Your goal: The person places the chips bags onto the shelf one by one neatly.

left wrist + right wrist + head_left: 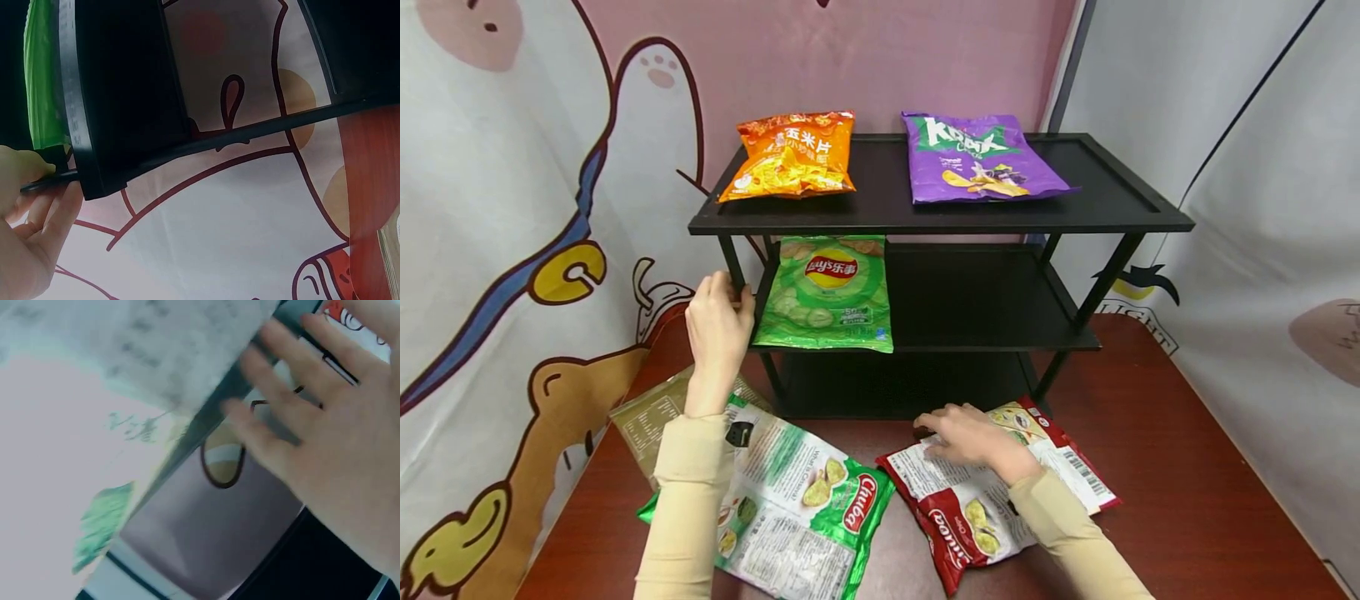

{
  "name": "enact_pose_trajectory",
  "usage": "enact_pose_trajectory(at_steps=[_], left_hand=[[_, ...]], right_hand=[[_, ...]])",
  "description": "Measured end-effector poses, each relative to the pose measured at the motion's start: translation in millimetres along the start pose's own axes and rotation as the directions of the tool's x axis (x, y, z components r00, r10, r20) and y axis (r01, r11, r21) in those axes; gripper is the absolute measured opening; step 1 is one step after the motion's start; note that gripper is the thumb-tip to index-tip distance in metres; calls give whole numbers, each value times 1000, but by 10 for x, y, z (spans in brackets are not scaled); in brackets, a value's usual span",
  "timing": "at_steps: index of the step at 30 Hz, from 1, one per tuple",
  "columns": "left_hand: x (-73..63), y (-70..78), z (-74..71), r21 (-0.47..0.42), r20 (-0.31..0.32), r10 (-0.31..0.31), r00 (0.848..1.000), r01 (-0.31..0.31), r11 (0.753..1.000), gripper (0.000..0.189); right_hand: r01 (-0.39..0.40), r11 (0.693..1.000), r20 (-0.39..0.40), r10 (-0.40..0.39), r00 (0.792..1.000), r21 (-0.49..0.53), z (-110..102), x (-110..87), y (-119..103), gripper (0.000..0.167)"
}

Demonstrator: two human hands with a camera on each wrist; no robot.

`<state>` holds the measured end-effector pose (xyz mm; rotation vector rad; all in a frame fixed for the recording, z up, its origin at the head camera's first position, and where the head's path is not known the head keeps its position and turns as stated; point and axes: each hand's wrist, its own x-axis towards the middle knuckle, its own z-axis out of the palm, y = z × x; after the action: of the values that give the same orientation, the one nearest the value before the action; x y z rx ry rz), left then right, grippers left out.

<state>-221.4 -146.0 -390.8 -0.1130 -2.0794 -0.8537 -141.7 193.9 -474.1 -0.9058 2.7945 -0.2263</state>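
My left hand [718,321] is at the left front post [731,262] of a black three-tier shelf [880,223]. In the left wrist view, its thumb and fingers pinch that post beside the tier's edge. Just right of it, a green Lay's chip bag [831,296] stands leaning on the middle tier. My right hand [973,437] is over a red and white Chuba chip bag [958,492] on the table, its fingers loosely bent. The right wrist view shows the right hand's fingers spread apart, with nothing between them.
An orange chip bag [797,158] and a purple chip bag [981,162] sit on the top tier. A green Chuba bag [805,500] lies on the brown table [1187,467] beneath my left forearm, partly over an olive-gold packet [655,421]. Printed cloth surrounds the table.
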Motion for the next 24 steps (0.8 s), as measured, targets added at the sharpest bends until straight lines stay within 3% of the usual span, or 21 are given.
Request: enact_pose_trajectory(at_steps=[3, 7, 16, 24], left_hand=[[0, -5, 4, 1, 1, 2, 1000, -2, 1000, 16], [-2, -8, 8, 3, -2, 2, 1000, -2, 1000, 16], [-13, -17, 15, 5, -11, 12, 1000, -12, 1000, 15], [-9, -18, 10, 9, -18, 19, 1000, -18, 1000, 15]], right_hand=[[-111, 993, 107, 106, 989, 42, 18, -45, 76, 49], [-146, 989, 122, 143, 982, 19, 42, -62, 158, 48], [-7, 1000, 9, 7, 1000, 4, 44, -90, 256, 18], [105, 994, -107, -102, 989, 14, -141, -184, 200, 15]])
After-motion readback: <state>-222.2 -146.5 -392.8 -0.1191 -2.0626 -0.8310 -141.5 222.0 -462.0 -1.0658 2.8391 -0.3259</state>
